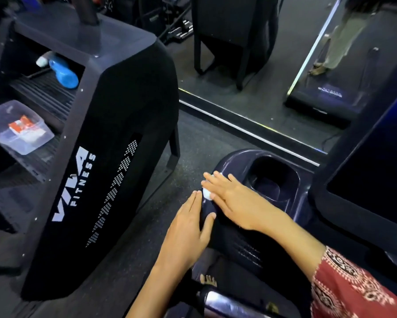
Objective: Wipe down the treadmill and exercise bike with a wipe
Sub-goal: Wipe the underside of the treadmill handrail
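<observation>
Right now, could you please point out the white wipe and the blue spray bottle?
white wipe (207, 195): head view, its exposed left edge.
blue spray bottle (64, 75): head view, middle of its body.

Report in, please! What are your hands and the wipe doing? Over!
Flat right hand pressing wipe on console edge, beside cup holder. Flat left hand resting on console side. Nothing blocking.

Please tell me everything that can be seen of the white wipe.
The wipe is white and looks like soft crumpled cloth or paper. Most of it is hidden under the flat fingers of the right hand, which presses it on the left edge of the glossy dark console tray, beside the cup holder. Only small bits show around the fingers.
</observation>
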Tool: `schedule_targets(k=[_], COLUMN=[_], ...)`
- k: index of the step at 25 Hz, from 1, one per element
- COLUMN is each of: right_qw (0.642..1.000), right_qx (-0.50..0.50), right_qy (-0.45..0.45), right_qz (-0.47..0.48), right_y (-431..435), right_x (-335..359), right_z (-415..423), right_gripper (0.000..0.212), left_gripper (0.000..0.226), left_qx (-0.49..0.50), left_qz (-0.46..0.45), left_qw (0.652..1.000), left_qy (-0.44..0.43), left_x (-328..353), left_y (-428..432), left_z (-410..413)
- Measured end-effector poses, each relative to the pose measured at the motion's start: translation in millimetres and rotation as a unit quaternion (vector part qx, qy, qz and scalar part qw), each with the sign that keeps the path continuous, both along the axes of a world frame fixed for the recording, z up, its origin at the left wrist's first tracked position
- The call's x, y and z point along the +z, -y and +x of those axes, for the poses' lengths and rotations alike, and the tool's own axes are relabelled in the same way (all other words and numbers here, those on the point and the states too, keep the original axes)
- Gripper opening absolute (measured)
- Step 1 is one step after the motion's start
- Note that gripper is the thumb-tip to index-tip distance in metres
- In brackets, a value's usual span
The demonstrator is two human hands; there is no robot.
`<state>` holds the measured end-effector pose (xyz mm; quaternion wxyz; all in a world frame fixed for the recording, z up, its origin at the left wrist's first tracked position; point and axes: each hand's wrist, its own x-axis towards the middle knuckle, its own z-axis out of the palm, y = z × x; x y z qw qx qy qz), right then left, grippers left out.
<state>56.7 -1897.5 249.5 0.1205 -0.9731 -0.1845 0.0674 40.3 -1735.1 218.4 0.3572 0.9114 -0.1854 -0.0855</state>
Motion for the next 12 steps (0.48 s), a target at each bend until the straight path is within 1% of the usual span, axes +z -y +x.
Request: schedule_targets(k=[1,2,3,4,5,6,8,9,10,12], right_qw=[0.999,0.996,0.987,0.974,0.968,0.969,0.984,0.99,0.993,0.987], right_qx=[-0.021,-0.065,-0.14,-0.212,-0.242,-0.234,-0.154,-0.125,-0.109,-0.127], right_qy=[0.013,0.04,0.055,0.05,0.039,0.032,0.056,0.029,0.036,0.088], right_qz=[-0.022,-0.047,-0.054,-0.06,-0.06,-0.071,-0.068,-0.054,-0.038,-0.046], right_y=[5,11,17,21,20,14,-6,-16,-17,-11], right_x=[-3,-7,-10,-7,-7,-8,-15,-13,-20,-26], right_z=[12,27,41,48,46,36,-5,-28,-41,-32], right_gripper=[0.048,0.048,0.049,0.05,0.052,0.056,0.07,0.075,0.074,0.069], left_gripper=[0.057,0.059,0.061,0.062,0.063,0.063,0.061,0.06,0.06,0.059], left_qx=[-0.003,0.001,0.009,0.013,0.012,0.007,-0.002,-0.007,-0.01,-0.008], left_qz=[0.001,-0.004,-0.012,-0.013,-0.012,-0.01,-0.012,-0.011,-0.011,-0.011], left_qw=[1.0,1.0,1.0,1.0,1.0,1.0,1.0,1.0,1.0,1.0], left_qy=[0.002,0.006,0.007,0.006,0.006,0.008,0.007,0.006,0.008,0.014], left_x=[0,1,2,3,6,6,5,5,5,5], left_y=[3,6,8,9,9,9,4,0,-3,-7], left_z=[4,7,9,10,10,10,7,5,2,-3])
